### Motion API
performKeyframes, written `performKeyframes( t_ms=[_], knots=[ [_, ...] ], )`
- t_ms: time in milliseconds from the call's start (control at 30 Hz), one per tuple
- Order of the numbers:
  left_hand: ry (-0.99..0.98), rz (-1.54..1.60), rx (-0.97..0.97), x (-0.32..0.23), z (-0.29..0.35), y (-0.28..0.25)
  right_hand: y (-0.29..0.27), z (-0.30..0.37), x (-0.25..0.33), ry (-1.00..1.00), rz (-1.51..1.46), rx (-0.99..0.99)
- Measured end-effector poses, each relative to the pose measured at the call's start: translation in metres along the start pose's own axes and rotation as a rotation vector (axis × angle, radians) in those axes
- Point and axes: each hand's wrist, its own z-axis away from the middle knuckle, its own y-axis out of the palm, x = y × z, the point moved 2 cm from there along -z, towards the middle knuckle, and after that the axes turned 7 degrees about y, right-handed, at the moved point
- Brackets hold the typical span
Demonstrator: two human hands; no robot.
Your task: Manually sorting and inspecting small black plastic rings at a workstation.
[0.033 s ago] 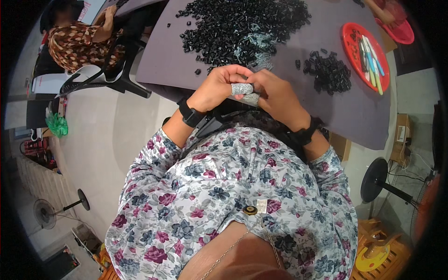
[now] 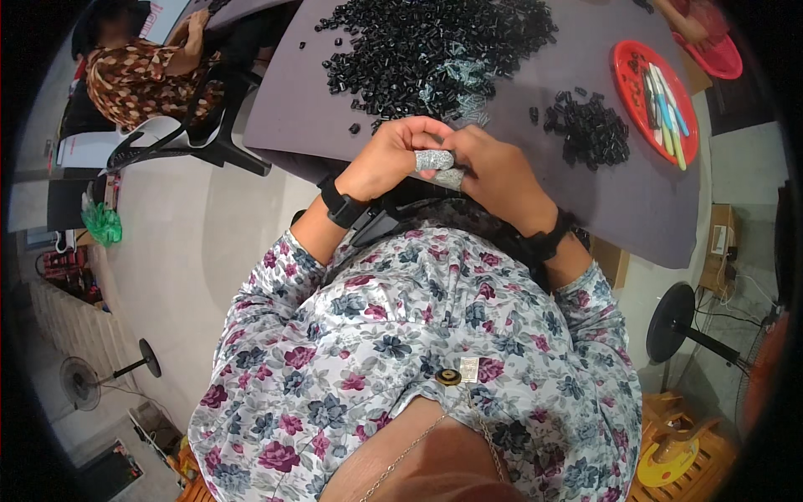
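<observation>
My left hand (image 2: 386,161) and my right hand (image 2: 504,178) meet just off the table's near edge, fingertips pinched together. Between them a small black piece (image 2: 454,156) shows only as a dark sliver; the fingers hide most of it. A grey speckled wrap (image 2: 432,160) covers my left thumb, and a similar grey wrap (image 2: 450,176) is on a digit of my right hand. Just beyond lies a large heap of small black plastic pieces (image 2: 418,63), with some clear bluish bits (image 2: 468,75) among them. To the right sits a smaller black pile (image 2: 588,130).
A red tray (image 2: 620,77) with several knife-like tools stands on the right of the grey-covered table (image 2: 288,113). At the far left another person (image 2: 146,75) sits by a black chair (image 2: 230,146). A co-worker's arm (image 2: 682,21) reaches in at upper right beside a red basket (image 2: 726,57).
</observation>
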Motion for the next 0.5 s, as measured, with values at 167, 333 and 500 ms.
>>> performKeyframes(
  t_ms=[167, 333, 500],
  knots=[
    [0.01, -0.05, 0.061, -0.002, 0.0, 0.001, 0.002, 0.001, 0.002, -0.074, 0.349, 0.041],
    [-0.003, -0.087, 0.131, 0.004, -0.004, -0.002, 0.005, 0.002, -0.006, -0.154, 0.335, 0.042],
    [-0.018, -0.075, 0.129, 0.005, -0.005, -0.004, 0.005, -0.003, -0.011, -0.182, 0.307, 0.097]
  ],
)
